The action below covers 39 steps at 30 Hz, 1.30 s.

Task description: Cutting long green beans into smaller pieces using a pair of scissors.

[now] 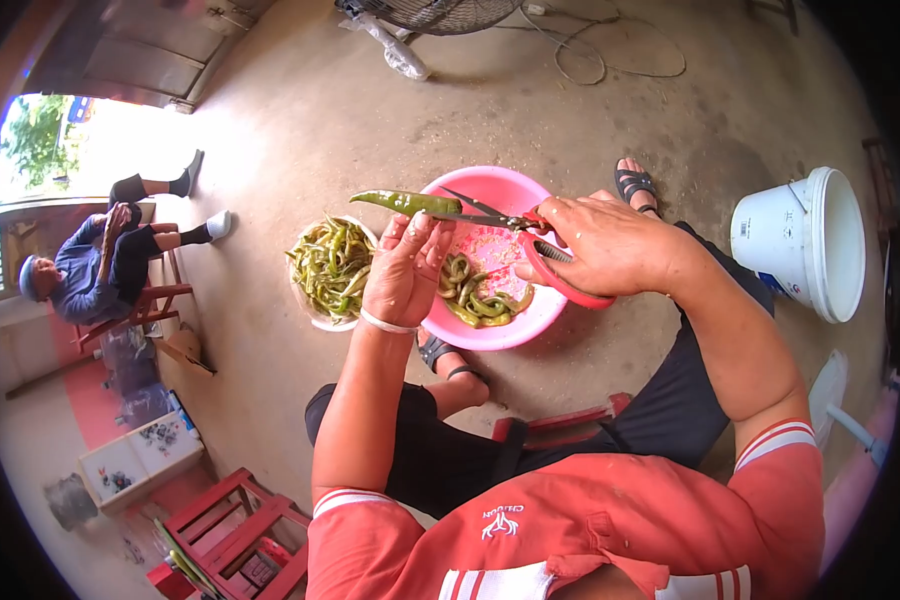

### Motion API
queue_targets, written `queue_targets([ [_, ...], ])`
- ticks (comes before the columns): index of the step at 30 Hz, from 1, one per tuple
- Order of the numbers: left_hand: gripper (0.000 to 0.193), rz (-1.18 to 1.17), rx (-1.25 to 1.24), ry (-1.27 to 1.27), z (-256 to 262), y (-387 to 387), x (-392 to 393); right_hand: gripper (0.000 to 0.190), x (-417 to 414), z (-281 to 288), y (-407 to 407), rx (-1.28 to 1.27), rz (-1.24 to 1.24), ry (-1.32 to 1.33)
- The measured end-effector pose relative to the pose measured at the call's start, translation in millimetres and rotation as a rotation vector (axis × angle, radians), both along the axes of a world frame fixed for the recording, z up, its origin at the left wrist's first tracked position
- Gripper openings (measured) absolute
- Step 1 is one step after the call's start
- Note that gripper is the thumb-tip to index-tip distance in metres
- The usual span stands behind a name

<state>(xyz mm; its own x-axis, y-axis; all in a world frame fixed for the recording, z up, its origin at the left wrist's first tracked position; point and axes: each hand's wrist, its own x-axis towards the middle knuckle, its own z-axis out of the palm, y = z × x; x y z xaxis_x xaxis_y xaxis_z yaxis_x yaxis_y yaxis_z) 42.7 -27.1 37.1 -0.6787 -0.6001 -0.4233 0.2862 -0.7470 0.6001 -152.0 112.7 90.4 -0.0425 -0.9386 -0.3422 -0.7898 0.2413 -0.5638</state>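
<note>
My left hand (405, 266) holds a long green chili pepper (409, 202) by its thick end, its tip pointing left. My right hand (607, 244) grips red-handled scissors (544, 259); their parted blades lie at the pepper's thick end. Beneath both hands stands a pink plastic basin (499, 341) with green peppers (487, 300) at its lower left and pale seeds scattered over its bottom. Left of it, a white bowl (328, 327) is heaped with green pepper pieces (334, 262). Part of my left palm is hidden by its fingers.
A white plastic bucket (772, 225) stands at the right, a fan (435, 11) with a cable (600, 67) at the top. Another person (94, 262) sits on a wooden chair (146, 307) at the left. A red wooden chair (232, 525) stands at the lower left.
</note>
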Motion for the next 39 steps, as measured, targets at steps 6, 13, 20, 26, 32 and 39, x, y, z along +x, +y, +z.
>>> queue_targets([
  [6,0.017,-0.054,-0.027,-0.008,2,0,0,0.060,6,0,-6,0.016,0.008,-0.002],
  [13,0.015,-0.006,0.062,0.006,-8,0,1,0.049,10,-4,-4,0.011,-0.009,-0.103],
  [20,0.017,-0.009,-0.046,-0.073,-18,-1,1,0.045,13,-7,-2,0.014,-0.035,-0.071],
  [26,0.013,-0.091,-0.190,-0.123,-19,-5,0,0.046,15,-8,-1,0.003,-0.068,-0.047],
  [32,0.014,-0.181,-0.251,-0.236,-15,11,-7,0.046,17,-14,-2,0.034,-0.067,-0.057],
  [39,0.032,-0.061,-0.277,-0.270,-10,14,-11,0.038,29,-22,-3,-0.009,-0.097,-0.012],
])
